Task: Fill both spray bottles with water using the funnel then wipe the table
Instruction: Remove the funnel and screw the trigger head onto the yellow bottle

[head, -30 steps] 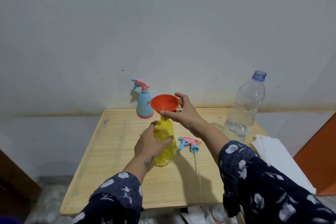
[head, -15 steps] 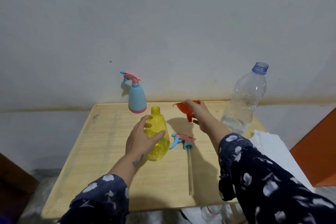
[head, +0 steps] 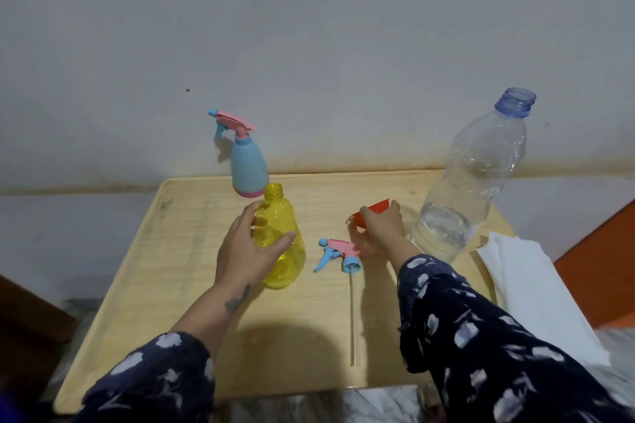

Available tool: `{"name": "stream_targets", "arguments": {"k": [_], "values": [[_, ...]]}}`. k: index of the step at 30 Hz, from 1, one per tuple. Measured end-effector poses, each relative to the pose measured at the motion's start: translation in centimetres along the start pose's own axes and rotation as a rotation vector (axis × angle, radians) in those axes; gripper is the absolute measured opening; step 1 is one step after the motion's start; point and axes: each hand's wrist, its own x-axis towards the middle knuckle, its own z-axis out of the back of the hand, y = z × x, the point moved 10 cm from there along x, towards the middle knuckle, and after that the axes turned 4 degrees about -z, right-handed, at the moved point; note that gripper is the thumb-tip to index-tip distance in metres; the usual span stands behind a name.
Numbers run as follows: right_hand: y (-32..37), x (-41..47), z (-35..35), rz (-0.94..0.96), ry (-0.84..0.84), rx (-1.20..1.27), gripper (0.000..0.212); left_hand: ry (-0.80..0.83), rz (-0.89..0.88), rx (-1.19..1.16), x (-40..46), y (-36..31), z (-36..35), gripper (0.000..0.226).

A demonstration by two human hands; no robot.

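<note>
A: The wooden table (head: 192,285) has bare room at its left and near edges. The clear water bottle (head: 470,178) crowds the far right edge.

B: The left hand (head: 245,251) curls round the uncapped yellow spray bottle (head: 283,251) mid-table. The right hand (head: 381,223) pinches the orange funnel (head: 376,208), low beside the loose sprayer head (head: 338,254).

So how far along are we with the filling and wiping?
Yellow bottle looks filled; it stands open, gripped by the left hand, its spray head lying on the table. The right hand holds the funnel at the table. Left: recapping, the blue bottle, which is capped with contents unseen, and wiping with the cloth.
</note>
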Motion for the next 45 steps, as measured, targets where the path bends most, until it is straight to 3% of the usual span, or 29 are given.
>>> {"name": "stream_targets", "arguments": {"k": [3,6,8,10,13,16,20,29,36,41,45], "values": [[0.9,-1.4,1.0,0.147,-0.16,-0.286,0.08,-0.009,0.0,0.016,-0.1,-0.2,0.0,0.071],[2.8,-4.8,0.9,0.4,-0.334,-0.557,0.059,-0.002,0.015,0.017,-0.4,-0.1,0.0,0.074],[1.8,-5.0,-0.7,0.38,-0.214,-0.613,0.048,0.012,0.018,0.021,-0.7,-0.2,-0.2,0.076],[-0.8,-4.4,-3.0,0.239,0.026,-0.638,0.054,0.025,0.02,0.022,-0.9,-0.3,-0.4,0.078],[-2.9,-4.6,-4.5,0.106,0.206,-0.589,0.058,0.04,0.02,0.016,-1.0,-0.3,-0.5,0.077],[-2.7,-4.8,-4.2,0.115,0.185,-0.552,0.043,0.05,0.027,0.013,-1.4,-0.2,-0.5,0.076],[-1.1,-5.3,-3.3,0.124,0.19,-0.36,0.044,0.055,0.021,0.015,-1.7,-0.1,-0.3,0.073],[10.3,-9.8,0.1,0.209,0.289,0.184,0.035,0.16,0.026,0.036,-2.2,-0.2,-0.5,0.07],[18.2,-12.4,4.1,0.387,0.109,0.48,0.042,0.256,-0.02,0.033,-2.9,-0.3,-0.4,0.079],[21.1,-14.3,5.3,0.542,-0.037,0.484,0.04,0.264,-0.036,0.052,-3.6,-0.4,0.6,0.087],[23.1,-16.0,5.2,0.66,-0.094,0.383,0.047,0.235,-0.05,0.041,-3.6,-0.7,1.8,0.08]]}}
